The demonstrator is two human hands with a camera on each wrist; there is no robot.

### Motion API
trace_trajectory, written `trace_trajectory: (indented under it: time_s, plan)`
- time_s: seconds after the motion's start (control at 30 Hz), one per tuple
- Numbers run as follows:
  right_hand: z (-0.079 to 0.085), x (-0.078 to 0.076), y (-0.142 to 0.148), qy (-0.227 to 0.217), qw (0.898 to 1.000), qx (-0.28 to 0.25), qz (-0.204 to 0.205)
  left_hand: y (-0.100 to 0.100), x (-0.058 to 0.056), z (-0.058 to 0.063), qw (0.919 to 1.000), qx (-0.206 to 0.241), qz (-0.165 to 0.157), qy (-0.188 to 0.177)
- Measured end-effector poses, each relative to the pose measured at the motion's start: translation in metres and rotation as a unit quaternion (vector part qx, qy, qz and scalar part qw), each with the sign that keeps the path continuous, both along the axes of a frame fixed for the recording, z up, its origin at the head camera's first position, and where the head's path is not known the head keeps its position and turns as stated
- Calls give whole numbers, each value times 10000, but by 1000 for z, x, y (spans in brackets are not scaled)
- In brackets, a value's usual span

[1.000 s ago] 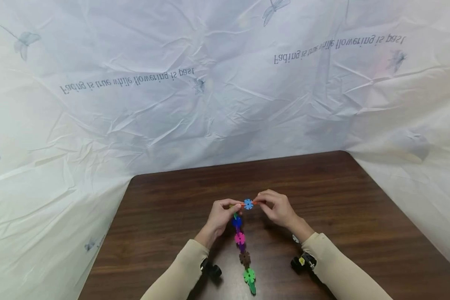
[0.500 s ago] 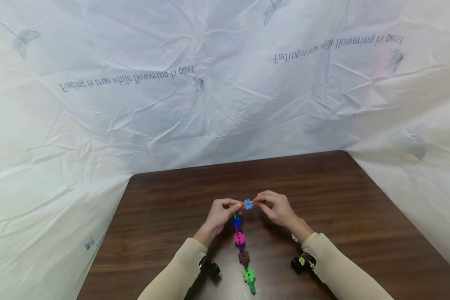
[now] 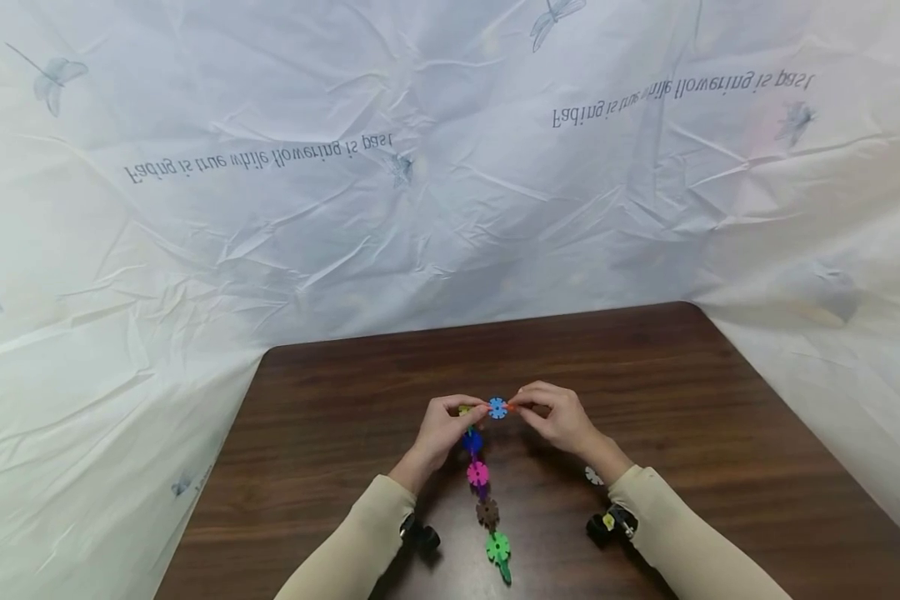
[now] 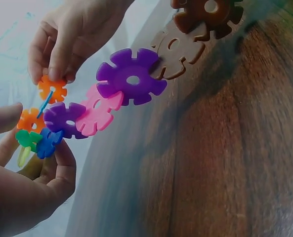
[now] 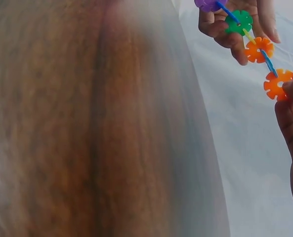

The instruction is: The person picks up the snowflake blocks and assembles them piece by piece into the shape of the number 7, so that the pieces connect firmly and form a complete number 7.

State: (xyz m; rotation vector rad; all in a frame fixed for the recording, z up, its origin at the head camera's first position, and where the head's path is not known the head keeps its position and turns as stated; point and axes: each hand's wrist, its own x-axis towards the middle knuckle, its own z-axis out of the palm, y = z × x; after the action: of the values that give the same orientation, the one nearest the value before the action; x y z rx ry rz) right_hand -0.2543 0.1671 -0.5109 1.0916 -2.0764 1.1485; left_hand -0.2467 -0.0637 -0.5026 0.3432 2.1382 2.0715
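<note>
Notched, flower-shaped plastic discs are slotted together in a colourful chain. My left hand (image 3: 438, 429) grips the chain near its far end, by an orange disc (image 4: 31, 120) and a yellow one seen edge-on. Beyond that, a light-blue disc (image 3: 497, 407) joins a second orange disc (image 5: 277, 85). My right hand (image 3: 558, 419) pinches this last disc between thumb and fingers. From the left hand the chain runs back toward me through a dark-blue disc (image 3: 472, 441), a pink disc (image 3: 477, 473), a brown disc (image 3: 487, 512) and a bright-green disc (image 3: 498, 547).
A single white disc (image 3: 593, 476) lies on the dark wooden table (image 3: 330, 433) beside the right forearm. Wrinkled white sheeting (image 3: 450, 225) hangs behind the table and along its sides. Each wrist carries a small black camera.
Both hands stay almost still on the chain. The left fingers shift slightly, and more of the yellow disc shows. The white disc is more visible by the right wrist.
</note>
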Motion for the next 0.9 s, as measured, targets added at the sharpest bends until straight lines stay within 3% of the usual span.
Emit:
trace_trajectory:
  time_s: [0.17, 0.57, 0.9]
  plan:
    - [2, 1, 3, -31, 10000, 50, 27, 2, -1, 0, 10000, 14, 35, -48]
    - [5, 4, 19, -682, 9962, 497, -235, 3, -1, 0, 9999, 84, 64, -131]
    - [8, 9, 37, -708, 9934, 790, -430, 1, -1, 0, 9999, -1, 50, -147]
